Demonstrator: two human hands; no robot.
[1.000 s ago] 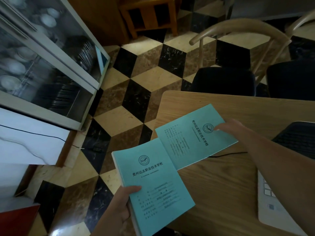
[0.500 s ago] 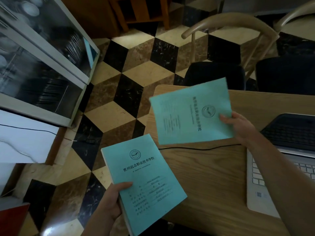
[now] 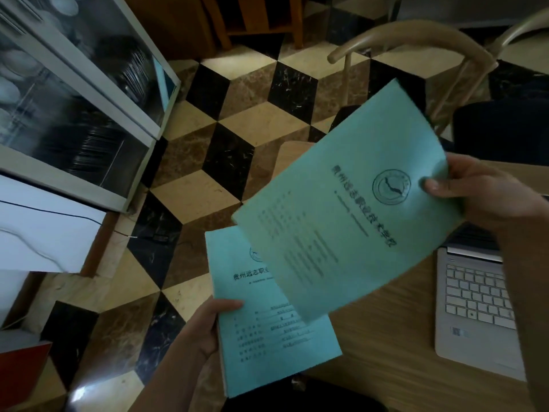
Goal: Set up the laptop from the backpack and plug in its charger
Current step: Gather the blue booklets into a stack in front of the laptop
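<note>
Two teal-green booklets are seen at centre frame: the upper booklet (image 3: 341, 209) is printed with a dark round emblem and dark lines of characters; the lower booklet (image 3: 276, 331) carries the same dark print (its emblem is partly covered). The floor (image 3: 190, 162) is patterned in a cube illusion of black veined, cream and brown marbled diamonds; the table (image 3: 386, 337) at lower right is shown in pale wood grain; the laptop (image 3: 475, 307) at the right edge is silver with light grey keys. The chair (image 3: 416, 37) at upper right is framed in beige with a dark seat; the cabinet (image 3: 98, 108) at upper left is framed in pale grey with dark glass.
</note>
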